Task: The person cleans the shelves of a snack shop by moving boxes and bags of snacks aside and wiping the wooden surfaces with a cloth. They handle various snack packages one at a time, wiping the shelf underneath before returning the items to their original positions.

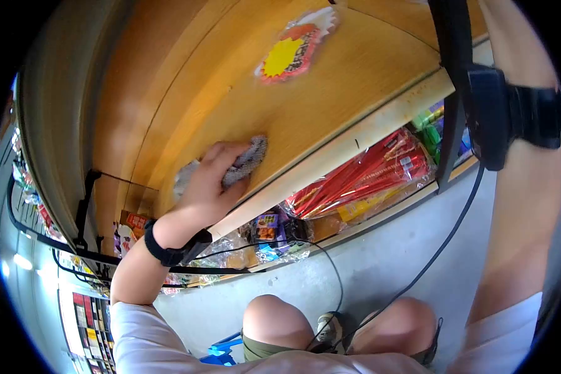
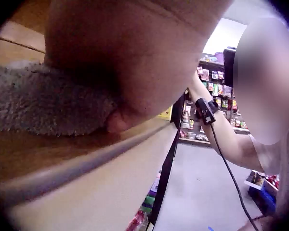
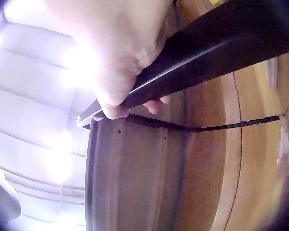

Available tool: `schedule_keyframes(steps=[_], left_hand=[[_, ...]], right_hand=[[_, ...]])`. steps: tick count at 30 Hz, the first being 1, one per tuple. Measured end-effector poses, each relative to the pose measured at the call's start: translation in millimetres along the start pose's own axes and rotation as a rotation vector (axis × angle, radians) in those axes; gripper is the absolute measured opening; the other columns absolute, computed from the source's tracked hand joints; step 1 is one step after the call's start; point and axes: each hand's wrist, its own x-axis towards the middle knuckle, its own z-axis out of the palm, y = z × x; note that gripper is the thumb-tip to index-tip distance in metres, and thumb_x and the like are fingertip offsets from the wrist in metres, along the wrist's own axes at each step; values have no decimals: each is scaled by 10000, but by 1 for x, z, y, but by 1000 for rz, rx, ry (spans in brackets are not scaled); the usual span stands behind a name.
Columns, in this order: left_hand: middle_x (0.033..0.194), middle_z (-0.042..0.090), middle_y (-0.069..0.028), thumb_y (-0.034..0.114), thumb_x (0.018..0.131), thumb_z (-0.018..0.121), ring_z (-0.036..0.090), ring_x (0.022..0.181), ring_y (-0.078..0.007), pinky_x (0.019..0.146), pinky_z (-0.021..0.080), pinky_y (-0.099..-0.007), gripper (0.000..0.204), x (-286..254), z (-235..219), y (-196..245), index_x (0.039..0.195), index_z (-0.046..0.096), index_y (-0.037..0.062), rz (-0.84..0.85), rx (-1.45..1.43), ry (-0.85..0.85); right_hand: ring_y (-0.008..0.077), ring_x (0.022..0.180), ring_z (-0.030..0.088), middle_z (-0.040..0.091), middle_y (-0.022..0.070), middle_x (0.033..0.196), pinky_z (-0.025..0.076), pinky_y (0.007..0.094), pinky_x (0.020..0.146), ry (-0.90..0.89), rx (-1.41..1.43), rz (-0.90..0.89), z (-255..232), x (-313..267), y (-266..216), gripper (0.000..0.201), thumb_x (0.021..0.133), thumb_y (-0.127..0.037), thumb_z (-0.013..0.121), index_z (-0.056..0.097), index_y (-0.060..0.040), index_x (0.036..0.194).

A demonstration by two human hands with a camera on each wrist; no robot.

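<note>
My left hand [image 1: 215,181] presses a grey cloth [image 1: 250,161] onto the wooden shelf board [image 1: 330,100], near its pale front edge. Its fingers bend over the cloth, which sticks out on both sides of them. Up close in the left wrist view, the fuzzy cloth [image 2: 43,101] lies flat under the hand on the wood. My right hand [image 3: 120,53] grips a black metal post [image 3: 197,62] of the shelf frame, thumb on one side and fingertips showing beyond it. In the head view this hand is out of sight above; only the forearm [image 1: 511,206] shows.
A plastic-wrapped tag with a yellow starburst [image 1: 283,56] lies on the board. On the shelf below are red wrapped packs [image 1: 368,174] and other bagged goods [image 1: 268,227]. A black cable [image 1: 442,240] hangs from the right wrist camera across the grey floor [image 1: 206,311].
</note>
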Motion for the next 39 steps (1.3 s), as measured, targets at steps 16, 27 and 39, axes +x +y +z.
schedule_keyframes(steps=[16, 27, 39], left_hand=[[1312, 470, -116, 107, 877, 550, 463, 1157, -174, 940, 351, -249, 490, -214, -34, -215, 1337, 391, 55, -819, -495, -168], [1184, 553, -81, 97, 888, 519, 492, 1024, -151, 863, 374, -242, 423, 48, 1, -207, 1306, 453, 99, -370, -240, -70], [1168, 575, -109, 264, 874, 545, 511, 1015, -168, 898, 384, -283, 478, 106, 2, -154, 1307, 439, 90, -209, -66, -205]], right_hand=[[274, 818, 544, 529, 248, 955, 446, 357, 759, 44, -165, -133, 21, 4, 3, 496, 738, -150, 630, 404, 140, 1072], [290, 862, 548, 537, 249, 1008, 450, 356, 802, 55, -6, -205, 10, 13, 20, 532, 716, -132, 647, 390, 163, 1076], [107, 496, 484, 471, 17, 656, 429, 252, 449, 127, -158, -58, 23, -2, 9, 307, 787, -190, 523, 464, -71, 1063]])
